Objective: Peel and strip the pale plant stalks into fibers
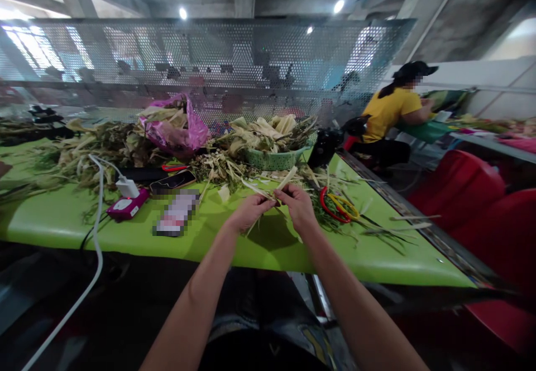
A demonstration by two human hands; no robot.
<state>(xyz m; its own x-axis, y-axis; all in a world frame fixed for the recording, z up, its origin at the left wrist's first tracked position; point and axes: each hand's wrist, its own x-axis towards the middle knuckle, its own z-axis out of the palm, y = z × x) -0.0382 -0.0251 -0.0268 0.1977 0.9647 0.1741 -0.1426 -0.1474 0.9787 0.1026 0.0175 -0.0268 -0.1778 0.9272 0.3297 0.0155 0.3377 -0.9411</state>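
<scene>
My left hand (250, 211) and my right hand (299, 205) meet above the green table (54, 217), both pinched on a pale leaf strip (286, 179). One end of the strip rises up and to the right from my fingers, while thin ends hang down below them. Red and yellow scissors (338, 206) lie on the table just right of my right hand.
A green basket (272, 160) of pale leaves stands behind my hands. A pink plastic bag (176, 128) and heaps of dry leaves (90, 150) lie to the left. A phone (172, 182), a pink power bank (127, 206) with a white cable and red chairs (458, 189) are near. A person in yellow (391, 117) sits at the right.
</scene>
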